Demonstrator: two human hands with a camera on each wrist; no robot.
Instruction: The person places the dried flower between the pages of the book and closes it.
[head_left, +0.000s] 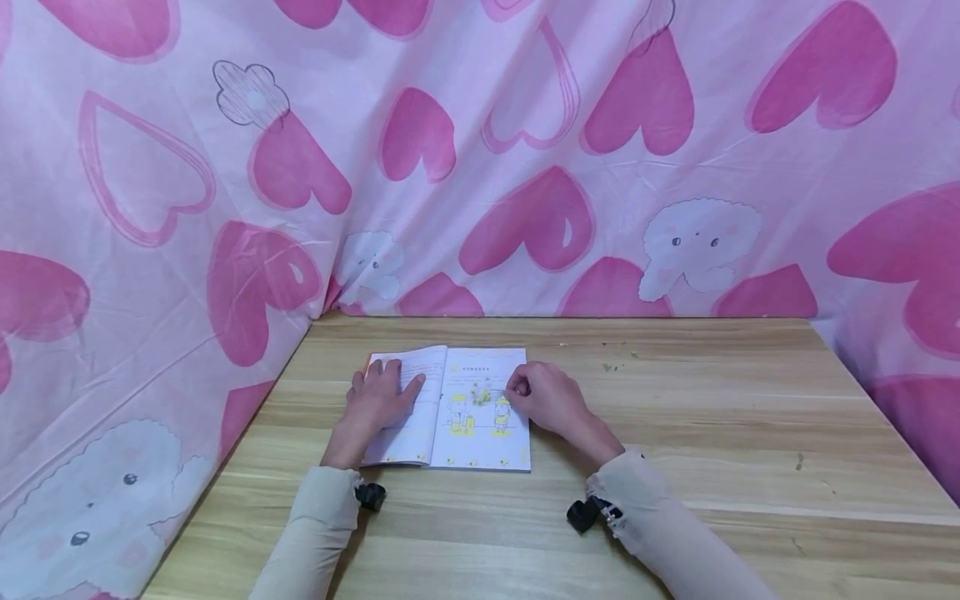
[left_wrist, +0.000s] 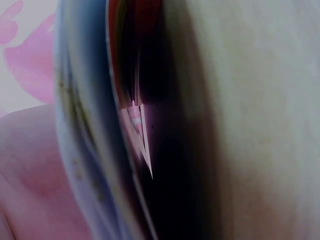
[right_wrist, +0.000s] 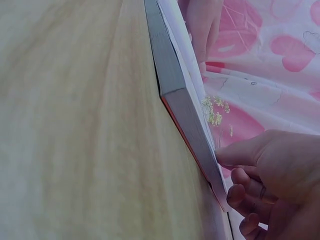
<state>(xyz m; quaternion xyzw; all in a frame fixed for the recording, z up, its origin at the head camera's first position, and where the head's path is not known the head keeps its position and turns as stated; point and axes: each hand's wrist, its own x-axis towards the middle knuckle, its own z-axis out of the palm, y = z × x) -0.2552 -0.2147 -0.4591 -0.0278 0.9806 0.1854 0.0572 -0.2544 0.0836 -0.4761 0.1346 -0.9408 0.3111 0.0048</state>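
Note:
An open book [head_left: 491, 448] with yellow line drawings lies on the wooden table. On its left page rests my left hand [head_left: 381, 396], fingers spread. Beside the right page's outer edge, my right hand [head_left: 551, 400] pinches the thin stem of a small yellow flower sprig [head_left: 481, 395] between thumb and forefinger. The blossoms lie over the printed picture; whether they touch the paper I cannot tell. In the right wrist view, the sprig [right_wrist: 215, 112] rises past the thick page block [right_wrist: 172, 60], near the thumb. A blurred book edge [left_wrist: 90, 130] fills much of the left wrist view.
Tiny yellow-green plant bits [head_left: 611, 367] are scattered on the table [head_left: 697, 433] behind and to the right of the book. A pink heart-patterned cloth [head_left: 517, 225] hangs along the back and both sides. Each wrist carries a black camera [head_left: 583, 515].

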